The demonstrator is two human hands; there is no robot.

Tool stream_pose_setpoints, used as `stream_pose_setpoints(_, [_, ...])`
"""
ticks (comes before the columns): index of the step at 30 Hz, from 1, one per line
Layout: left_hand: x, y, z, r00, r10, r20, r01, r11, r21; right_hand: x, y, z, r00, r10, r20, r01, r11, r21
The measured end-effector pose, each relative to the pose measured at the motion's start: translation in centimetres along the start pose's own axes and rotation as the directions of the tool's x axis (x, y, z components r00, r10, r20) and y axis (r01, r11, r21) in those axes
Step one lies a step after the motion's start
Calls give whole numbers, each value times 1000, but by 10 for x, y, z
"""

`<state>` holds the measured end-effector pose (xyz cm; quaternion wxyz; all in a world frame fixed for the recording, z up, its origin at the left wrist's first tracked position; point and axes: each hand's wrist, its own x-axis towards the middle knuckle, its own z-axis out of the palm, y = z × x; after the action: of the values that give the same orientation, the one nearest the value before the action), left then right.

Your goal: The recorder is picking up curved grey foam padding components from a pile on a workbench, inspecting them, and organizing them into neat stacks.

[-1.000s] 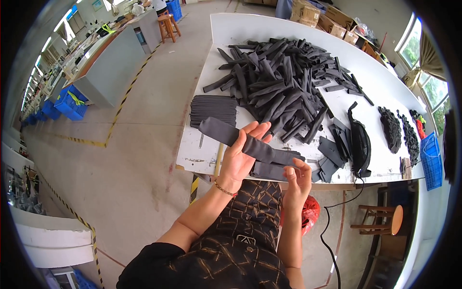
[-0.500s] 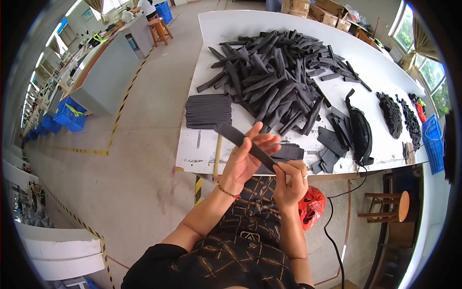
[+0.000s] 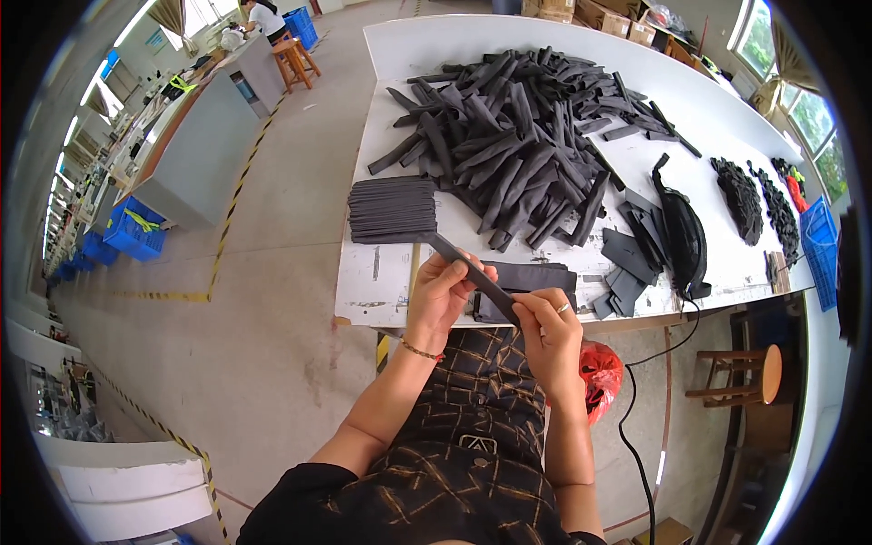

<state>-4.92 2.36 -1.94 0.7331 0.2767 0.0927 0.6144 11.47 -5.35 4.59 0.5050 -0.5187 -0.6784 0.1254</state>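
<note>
A black fabric strip (image 3: 490, 290) runs slantwise between my hands, above the near edge of the white table (image 3: 371, 289). My left hand (image 3: 439, 295) is closed round its upper part, thumb on top. At its lower end, my right hand (image 3: 549, 329) pinches it between thumb and fingers. The strip's far tip reaches the corner of a neat stack of black strips (image 3: 392, 211). Beyond my hands lies a big loose heap of black fabric tubes (image 3: 513, 136). Flat dark pieces (image 3: 538, 276) rest on the table just behind the strip, partly hidden by my hands.
Right of the heap are dark flat cards (image 3: 629, 259), a black pouch (image 3: 681, 232) and dark bundles (image 3: 736, 200). A blue basket (image 3: 819, 254) hangs at the right edge. Below are a red bag (image 3: 599, 377), a black cable (image 3: 627, 427) and a wooden stool (image 3: 770, 374).
My left fingers, spread before, have closed in round the strip. Its upper end has shifted right, beside the stack, and the strip looks narrower. The right hand keeps its pinch.
</note>
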Motion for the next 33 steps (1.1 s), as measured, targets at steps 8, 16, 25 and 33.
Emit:
stream_pose_setpoints(8, [2,6,4,999,25,25,-24,998,-61,-4,6,1,1000,-23,-7,24,999,26])
stream_pose_setpoints(16, [2,3,-4,987,-4,-161,-12,995,-98,-11,8,6,983,164,77,-176,965,196])
stream_pose_setpoints(25, [-9,0,25,991,-107,-75,108,994,15,-37,33,16,894,408,185,-447,838,312])
stream_pose_setpoints(33, [-12,24,28,862,-482,159,300,736,607,27,-3,-14,966,94,240,-152,960,237])
